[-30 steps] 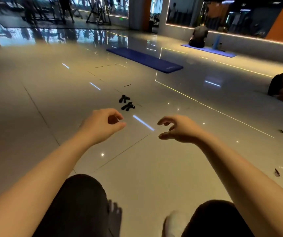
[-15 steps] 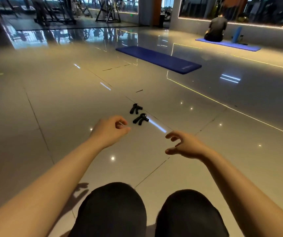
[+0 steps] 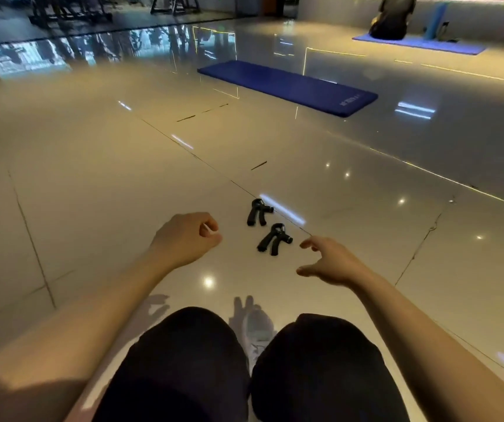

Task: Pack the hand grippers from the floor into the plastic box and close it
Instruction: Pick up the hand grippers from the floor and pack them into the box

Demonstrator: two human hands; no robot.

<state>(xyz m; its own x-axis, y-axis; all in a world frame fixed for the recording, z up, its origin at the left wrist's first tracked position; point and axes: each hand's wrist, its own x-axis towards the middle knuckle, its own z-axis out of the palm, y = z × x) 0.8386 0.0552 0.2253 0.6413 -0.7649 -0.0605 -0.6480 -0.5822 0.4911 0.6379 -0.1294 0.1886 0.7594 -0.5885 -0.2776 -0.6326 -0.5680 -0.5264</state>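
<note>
Hand grippers, two, black: near one (image 3: 273, 239) and far one (image 3: 258, 212) lie side by side on the glossy tiled floor (image 3: 92, 184), close together but apart, just ahead of both hands. Each lies flat with its handles splayed toward the viewer. A tile seam and a bright streak of reflected light run just beyond them.

Left hand (image 3: 185, 239) hovers over the floor to the left of the pair, fingers loosely curled toward the thumb, holding nothing, not touching either gripper. Right hand (image 3: 329, 263) hovers just right of the near gripper, fingers and thumb spread in a relaxed open reach, holding nothing; fingertips close to the near gripper but apart from it.

Person's knees in dark shorts (image 3: 183, 360) fill the lower frame; a light shoe (image 3: 256, 330) shows between them.

Further off: blue exercise mat (image 3: 290, 86) flat on the floor, well beyond the grippers. Far right, another person (image 3: 392, 18) sits on a second blue mat (image 3: 421, 44) by the wall.
</note>
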